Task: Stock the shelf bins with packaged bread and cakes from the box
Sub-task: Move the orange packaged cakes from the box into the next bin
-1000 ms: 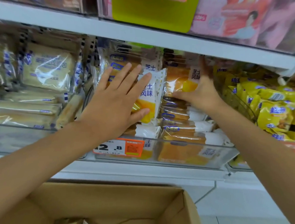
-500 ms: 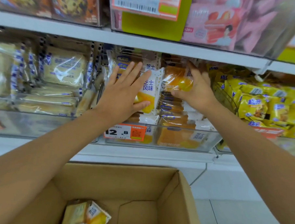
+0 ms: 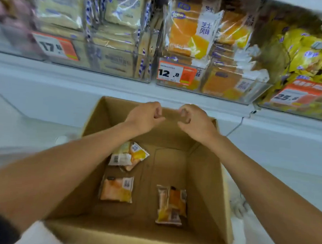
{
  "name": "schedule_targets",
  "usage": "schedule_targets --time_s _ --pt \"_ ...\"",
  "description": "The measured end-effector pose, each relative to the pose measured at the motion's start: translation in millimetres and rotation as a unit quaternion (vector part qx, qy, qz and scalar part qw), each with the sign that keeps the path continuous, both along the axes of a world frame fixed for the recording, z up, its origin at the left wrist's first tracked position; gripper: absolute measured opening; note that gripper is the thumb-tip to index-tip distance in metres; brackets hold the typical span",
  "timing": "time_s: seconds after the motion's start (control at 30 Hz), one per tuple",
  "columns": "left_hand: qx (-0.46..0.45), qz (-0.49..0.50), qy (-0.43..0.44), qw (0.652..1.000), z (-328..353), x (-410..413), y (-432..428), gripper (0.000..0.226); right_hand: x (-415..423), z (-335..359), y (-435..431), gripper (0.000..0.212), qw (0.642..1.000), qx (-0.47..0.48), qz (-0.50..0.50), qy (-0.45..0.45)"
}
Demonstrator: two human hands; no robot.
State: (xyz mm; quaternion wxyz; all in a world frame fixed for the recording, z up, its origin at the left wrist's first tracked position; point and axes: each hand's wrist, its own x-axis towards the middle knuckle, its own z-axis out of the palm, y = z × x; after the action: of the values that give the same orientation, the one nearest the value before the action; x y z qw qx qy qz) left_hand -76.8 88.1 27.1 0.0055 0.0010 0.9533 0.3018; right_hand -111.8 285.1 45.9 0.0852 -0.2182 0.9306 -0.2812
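Nearly done I'd say: three cake packs (image 3: 128, 153) (image 3: 116, 189) (image 3: 171, 204) left in the cardboard box (image 3: 205, 179), and the cheese-cake bin (image 3: 204, 90) looks stuffed. The left hand (image 3: 144, 116) and right hand (image 3: 196, 123) are over the box, each grip loosely curled, holding nothing.

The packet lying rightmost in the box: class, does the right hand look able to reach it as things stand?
Probably yes: the right hand hangs empty over the open box, and nothing covers the packet.
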Motion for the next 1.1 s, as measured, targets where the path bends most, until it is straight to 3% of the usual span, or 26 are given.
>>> schedule_targets --time_s 0.17,0.27,0.33,0.37,0.4,0.47,0.53,0.6,0.7,0.8,0.9,1.0,1.1 --pt "0.026 0.037 -0.154 0.987 -88 34 -24 0.019 39 -118 3 0.042 0.973 0.121 -0.008 -0.195" --pt "0.067 0.058 -0.21 0.974 -132 50 -31 0.015 59 -176 15 0.063 0.911 0.164 -0.038 -0.377" --pt "0.086 0.076 -0.237 0.965 -158 61 -33 0.012 70 -205 18 0.085 0.866 0.193 -0.088 -0.452" --pt "0.098 0.083 -0.25 0.96 -169 66 -34 0.011 77 -219 19 0.086 0.85 0.221 -0.1 -0.468" --pt "0.112 0.089 -0.262 0.954 -177 71 -34 0.011 83 -232 20 0.074 0.839 0.249 -0.102 -0.473" --pt "0.133 0.1 -0.279 0.946 -191 79 -34 0.009 93 -256 18 0.027 0.845 0.265 -0.116 -0.45" --pt "0.14 0.12 -0.288 0.94 -201 84 -35 0.014 92 -267 9 0.01 0.862 0.246 -0.14 -0.421" --pt "0.156 0.147 -0.295 0.931 -209 86 -37 0.015 82 -274 -3 0.022 0.891 0.204 -0.134 -0.382" --pt "0.191 0.181 -0.308 0.914 -213 89 -40 0.016 64 -275 -23 0.064 0.915 0.133 -0.036 -0.38" --pt "0.195 0.204 -0.319 0.905 -213 93 -44 0.018 52 -291 -28 0.071 0.926 0.158 -0.004 -0.343" --pt "0.205 0.219 -0.329 0.895 -212 97 -48 0.012 52 -310 -24 0.093 0.921 0.156 -0.102 -0.341" --pt "0.211 0.231 -0.34 0.887 -213 97 -52 0.011 59 -313 -31 0.116 0.905 0.06 -0.219 -0.359" --pt "0.228 0.25 -0.336 0.879 -213 94 -47 0.016 58 -298 -39 0.118 0.868 -0.044 -0.281 -0.408"
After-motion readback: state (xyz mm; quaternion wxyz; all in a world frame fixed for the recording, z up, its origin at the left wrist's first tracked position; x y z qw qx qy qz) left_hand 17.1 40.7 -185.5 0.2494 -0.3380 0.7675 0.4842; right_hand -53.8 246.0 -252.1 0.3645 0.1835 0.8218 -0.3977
